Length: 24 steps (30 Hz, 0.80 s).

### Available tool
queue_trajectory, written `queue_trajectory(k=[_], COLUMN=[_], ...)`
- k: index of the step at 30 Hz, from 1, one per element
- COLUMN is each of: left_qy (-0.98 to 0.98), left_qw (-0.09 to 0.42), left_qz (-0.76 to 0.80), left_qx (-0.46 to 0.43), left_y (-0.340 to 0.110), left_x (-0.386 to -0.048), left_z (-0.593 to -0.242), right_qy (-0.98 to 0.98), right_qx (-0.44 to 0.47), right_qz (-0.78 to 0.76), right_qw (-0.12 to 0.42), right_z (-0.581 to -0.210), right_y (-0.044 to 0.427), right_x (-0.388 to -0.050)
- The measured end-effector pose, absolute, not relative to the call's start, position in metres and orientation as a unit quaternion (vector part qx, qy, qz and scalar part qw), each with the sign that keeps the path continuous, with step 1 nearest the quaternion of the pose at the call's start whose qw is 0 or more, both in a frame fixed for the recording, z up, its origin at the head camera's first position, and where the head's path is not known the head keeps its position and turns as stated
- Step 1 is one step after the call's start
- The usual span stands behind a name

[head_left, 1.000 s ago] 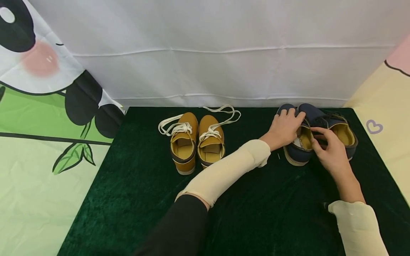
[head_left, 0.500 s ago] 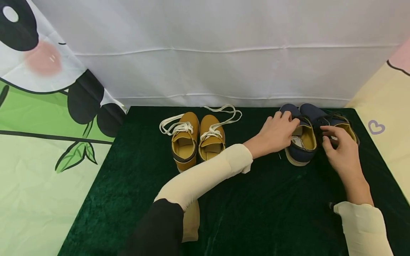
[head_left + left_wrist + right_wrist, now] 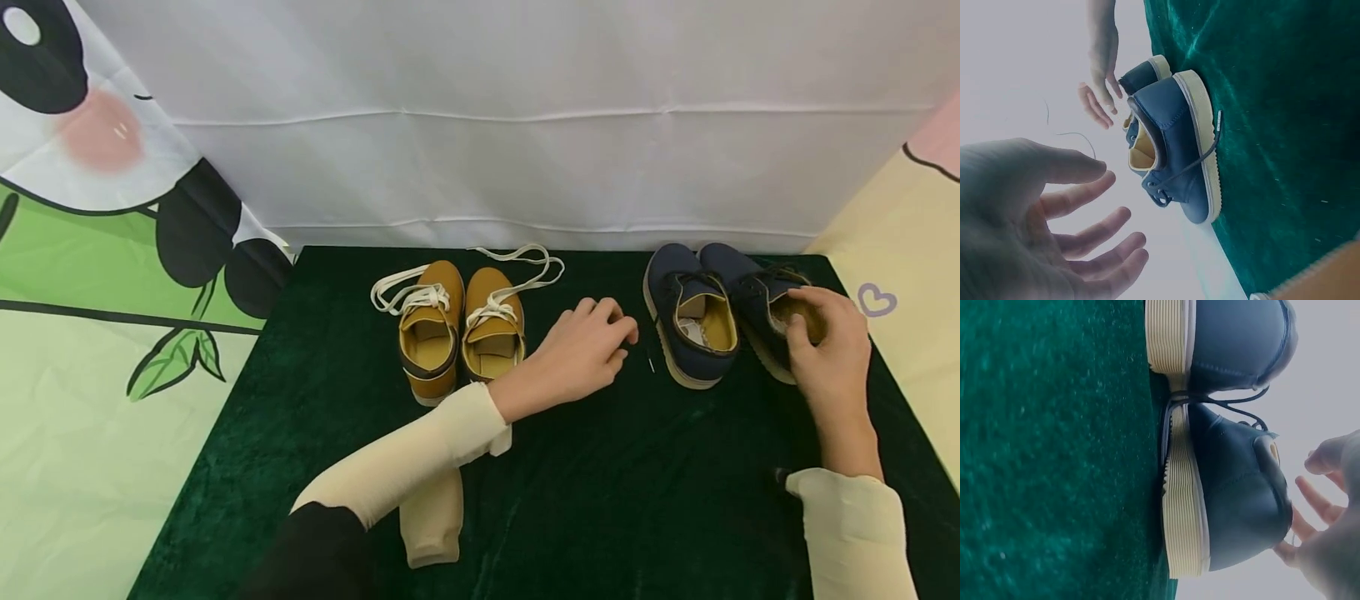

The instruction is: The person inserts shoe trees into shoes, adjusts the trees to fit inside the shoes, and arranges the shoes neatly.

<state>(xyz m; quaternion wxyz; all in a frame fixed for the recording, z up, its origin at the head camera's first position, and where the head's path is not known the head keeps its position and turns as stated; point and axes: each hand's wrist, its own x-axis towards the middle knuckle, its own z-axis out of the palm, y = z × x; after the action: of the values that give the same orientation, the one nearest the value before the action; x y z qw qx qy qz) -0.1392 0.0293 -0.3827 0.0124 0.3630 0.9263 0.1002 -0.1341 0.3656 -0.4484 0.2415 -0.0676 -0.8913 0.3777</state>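
A pair of navy lace-up shoes stands at the back right: the left navy shoe and the right navy shoe, toes away from me, heels apart. My left hand hangs over the cloth left of the pair, fingers loosely bent, holding nothing; the left wrist view shows it apart from the shoes. At the right shoe's heel is my right hand, covering part of its opening. In the right wrist view its fingers are spread beside the heel; some seem to touch the far side. A dark lace trails down the left shoe's side.
Two tan shoes with long white laces stand left of centre. A beige cloth piece lies near the front under my left forearm. Dark green cloth covers the surface; a white sheet hangs behind.
My left hand has let go of the left navy shoe and drawn back leftward. My right hand has moved from between the shoes to the right shoe's heel, which now sits closer to the left shoe.
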Motion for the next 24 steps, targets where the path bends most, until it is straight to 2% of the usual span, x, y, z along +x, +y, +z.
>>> queue_trajectory(k=[2, 14, 24], left_qy=[0.928, 0.946, 0.955], left_qw=[0.017, 0.029, 0.003], left_qz=[0.106, 0.154, 0.204], left_qx=[0.357, 0.283, 0.214], left_y=[0.017, -0.04, -0.074], left_x=[-0.131, -0.078, -0.03], left_z=[-0.383, -0.389, -0.394], right_qy=[-0.888, -0.888, -0.874], right_qx=[-0.082, -0.195, -0.215], right_qz=[0.386, 0.394, 0.426], right_qw=[0.237, 0.133, 0.096], right_z=[-0.448, -0.452, -0.455], right_y=[0.369, 0.381, 0.386], right_x=[-0.135, -0.129, -0.127])
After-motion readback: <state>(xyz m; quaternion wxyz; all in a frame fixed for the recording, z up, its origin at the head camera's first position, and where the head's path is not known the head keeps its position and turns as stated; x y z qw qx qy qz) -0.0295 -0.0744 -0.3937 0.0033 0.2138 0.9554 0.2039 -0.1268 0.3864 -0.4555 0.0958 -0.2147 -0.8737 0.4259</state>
